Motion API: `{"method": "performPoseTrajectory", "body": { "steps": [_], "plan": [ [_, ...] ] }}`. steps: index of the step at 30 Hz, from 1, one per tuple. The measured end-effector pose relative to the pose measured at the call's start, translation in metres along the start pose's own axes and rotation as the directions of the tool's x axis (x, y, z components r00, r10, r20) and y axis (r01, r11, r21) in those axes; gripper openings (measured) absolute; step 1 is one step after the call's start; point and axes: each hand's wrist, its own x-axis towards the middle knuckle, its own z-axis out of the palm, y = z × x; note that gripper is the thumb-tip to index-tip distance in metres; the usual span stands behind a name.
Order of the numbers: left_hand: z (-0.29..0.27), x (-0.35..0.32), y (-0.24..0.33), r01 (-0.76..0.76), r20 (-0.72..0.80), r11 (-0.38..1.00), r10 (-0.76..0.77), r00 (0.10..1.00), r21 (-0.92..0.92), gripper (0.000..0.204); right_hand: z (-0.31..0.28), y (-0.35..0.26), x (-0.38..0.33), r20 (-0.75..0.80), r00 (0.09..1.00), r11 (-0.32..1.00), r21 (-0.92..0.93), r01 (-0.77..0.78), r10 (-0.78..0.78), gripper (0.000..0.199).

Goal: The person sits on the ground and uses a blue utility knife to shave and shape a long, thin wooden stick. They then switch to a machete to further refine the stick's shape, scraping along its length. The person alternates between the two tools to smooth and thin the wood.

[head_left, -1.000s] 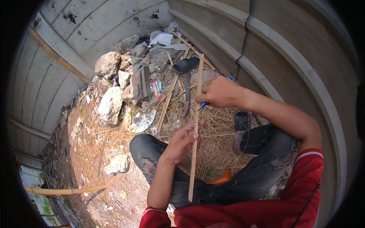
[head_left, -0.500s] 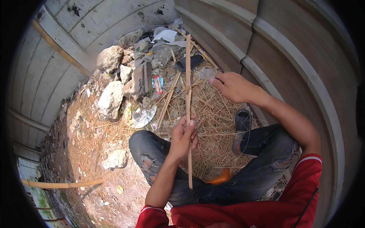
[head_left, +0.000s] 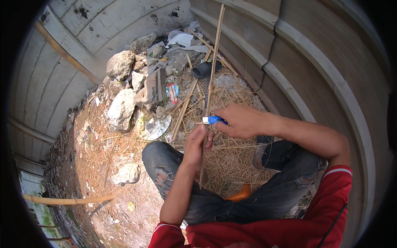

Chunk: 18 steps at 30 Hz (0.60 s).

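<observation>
A long, thin bamboo strip (head_left: 216,58) slants away from me over my lap, its far end up near the wall. My left hand (head_left: 194,146) is closed round its lower part, thumb on top. In my right hand (head_left: 250,120) is a blue utility knife (head_left: 215,119), gripped between thumb and fingers. Its blade lies against the strip just beyond my left thumb. A narrow dark length runs beside the strip there; I cannot tell whether it is a split side or shadow. Straw-like shavings (head_left: 231,161) cover the ground beneath both hands.
Rocks (head_left: 120,108) and litter lie ahead to the left. A dark slipper (head_left: 205,69) and loose bamboo strips (head_left: 184,108) rest on the ground ahead. A corrugated wall (head_left: 331,74) rises close on my right. Between my legs sits a curved orange object (head_left: 240,193).
My right hand has come down and left to the strip, and the blue knife now shows. The strip has shifted away from me and tilted right at its far end.
</observation>
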Motion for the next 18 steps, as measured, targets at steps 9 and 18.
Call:
{"method": "performPoseTrajectory", "body": {
  "steps": [9, 18],
  "plan": [
    [-0.009, 0.001, 0.001, -0.088, 0.006, 0.99, 0.088, 0.996, 0.111, 0.035, -0.008, 0.006, 0.002, 0.419, 0.906, 0.707, 0.621, -0.338, 0.065, 0.039],
    [-0.005, 0.004, 0.004, -0.018, 0.04, 0.974, 0.009, 0.999, 0.225, 0.033, -0.008, 0.01, -0.003, 0.478, 0.876, 0.604, 0.682, -0.411, 0.056, 0.039]
  ]
}}
